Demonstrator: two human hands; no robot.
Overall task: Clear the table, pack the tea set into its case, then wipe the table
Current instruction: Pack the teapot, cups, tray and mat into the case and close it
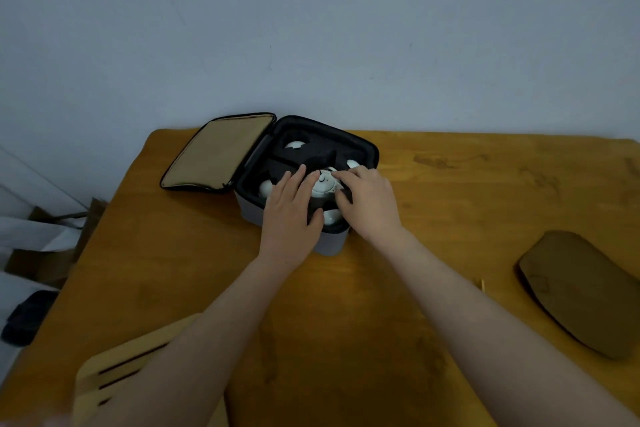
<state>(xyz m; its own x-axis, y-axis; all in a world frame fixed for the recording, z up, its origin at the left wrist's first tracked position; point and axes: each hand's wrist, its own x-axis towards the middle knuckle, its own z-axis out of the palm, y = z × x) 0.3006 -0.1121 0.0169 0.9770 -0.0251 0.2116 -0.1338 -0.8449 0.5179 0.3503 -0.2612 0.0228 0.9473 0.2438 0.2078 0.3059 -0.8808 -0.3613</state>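
A grey case (332, 243) with black foam lining stands open at the table's far middle, its tan-lined lid (218, 152) folded back to the left. White cups sit in the foam pockets: one at the back (295, 145), one on the left (266, 188), one on the right (351, 163), one at the front (331, 217). A white teapot (323, 184) rests in the centre pocket. My left hand (291, 215) lies flat against the teapot's left side. My right hand (369, 201) touches its lid and right side with the fingertips.
The wooden table (433, 211) stands against a pale wall. A light bamboo tray with slots (114, 367) lies at the near left edge. A dark brown cloth or pouch (585, 291) lies at the right, with a small stick (482, 284) beside it. Boxes and bags clutter the floor on the left.
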